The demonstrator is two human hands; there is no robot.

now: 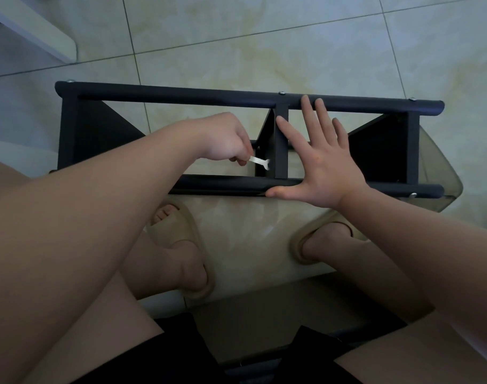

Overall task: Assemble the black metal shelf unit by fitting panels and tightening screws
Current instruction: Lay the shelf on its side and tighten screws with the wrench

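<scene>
The black metal shelf unit point(181, 95) lies on the tiled floor in front of me, seen from above, with two long rails and upright panels between them. My left hand point(223, 139) reaches into the frame and pinches a small flat silver wrench point(260, 162), whose head is at the middle panel point(266, 139). My right hand point(320, 162) lies spread flat over the frame just right of that panel, fingers straight, thumb along the near rail point(223, 182). Silver screw heads point(281, 93) show on the far rail.
My feet in beige slippers point(181, 234) stand on the floor just below the near rail. A translucent plastic sheet point(442, 173) lies under the shelf's right end. A white furniture edge point(34, 31) is at the top left.
</scene>
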